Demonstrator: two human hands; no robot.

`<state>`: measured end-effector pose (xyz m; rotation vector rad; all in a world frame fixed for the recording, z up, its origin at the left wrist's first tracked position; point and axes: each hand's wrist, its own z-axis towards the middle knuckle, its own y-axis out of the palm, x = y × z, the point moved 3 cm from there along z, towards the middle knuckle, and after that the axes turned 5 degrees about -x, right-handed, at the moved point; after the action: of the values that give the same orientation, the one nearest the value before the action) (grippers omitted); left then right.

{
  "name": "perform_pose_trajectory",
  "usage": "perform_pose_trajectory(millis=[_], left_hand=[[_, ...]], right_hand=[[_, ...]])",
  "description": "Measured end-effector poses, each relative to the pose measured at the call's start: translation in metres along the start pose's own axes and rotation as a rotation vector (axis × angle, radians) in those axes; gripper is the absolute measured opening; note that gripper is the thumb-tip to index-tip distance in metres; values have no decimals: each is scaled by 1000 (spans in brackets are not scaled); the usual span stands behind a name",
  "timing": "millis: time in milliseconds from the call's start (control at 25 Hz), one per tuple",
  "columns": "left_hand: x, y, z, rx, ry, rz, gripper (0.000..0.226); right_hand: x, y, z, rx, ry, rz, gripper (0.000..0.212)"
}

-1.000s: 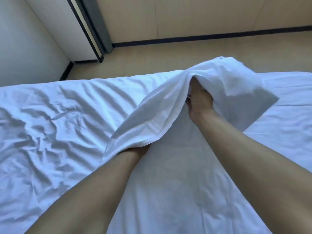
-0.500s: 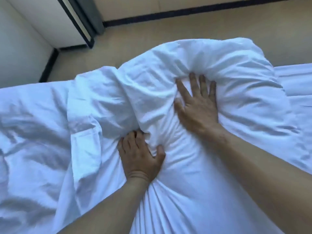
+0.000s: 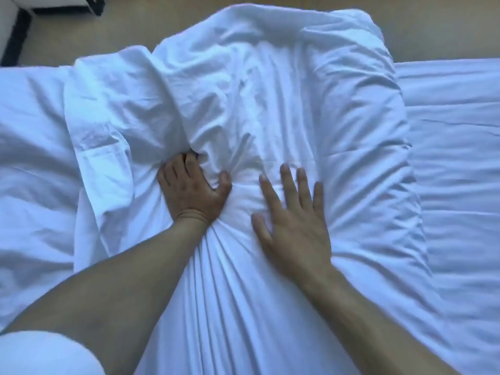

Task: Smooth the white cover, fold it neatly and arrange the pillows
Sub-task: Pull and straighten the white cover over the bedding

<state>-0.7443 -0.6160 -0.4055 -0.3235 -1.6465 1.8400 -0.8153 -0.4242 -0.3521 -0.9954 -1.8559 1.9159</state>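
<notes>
Both hands (image 3: 193, 189) (image 3: 293, 226) press the bunched white cover (image 3: 270, 104).

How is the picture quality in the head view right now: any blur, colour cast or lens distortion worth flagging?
Head view: soft overall, with slight motion blur on the right hand; a cool bluish cast tints the white cover, while the floor stays warm beige; light is even, without glare, and gentle shadows mark the creases round the left hand; wide-angle stretch swells the forearms near the lower edge.
</notes>
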Motion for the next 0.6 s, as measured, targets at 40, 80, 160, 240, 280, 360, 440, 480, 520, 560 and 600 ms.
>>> perform_pose_trajectory(millis=[40,80,160,240,280,360,440,480,520,560,600], left_hand=[[1,1,-2,-14,-26,19,65],[3,0,-6,-27,-40,42,66],[7,-7,-11,-89,-46,100,71],[14,-17,-20,-169,-46,145,79],[20,-23,-32,-211,-42,150,80],[30,-37,-93,-317,-24,87,80],[31,-58,-193,-394,33,28,77],[28,-75,-252,-373,88,17,76],[20,-93,-316,-357,136,23,75],[12,-107,-377,-376,164,28,73],[4,-120,-433,-414,169,32,72]], right_hand=[[1,11,-73,-29,-2,-10,66],[4,22,-138,-60,12,-6,67],[13,43,-215,-100,35,-12,67],[20,60,-222,-77,25,-47,69],[22,67,-212,-60,17,-53,69],[22,70,-205,-51,36,-29,67],[23,65,-215,-53,70,-19,66],[19,63,-229,-75,87,-11,66],[14,63,-250,-98,103,15,65],[8,64,-276,-113,121,41,65],[1,67,-309,-134,135,60,66]])
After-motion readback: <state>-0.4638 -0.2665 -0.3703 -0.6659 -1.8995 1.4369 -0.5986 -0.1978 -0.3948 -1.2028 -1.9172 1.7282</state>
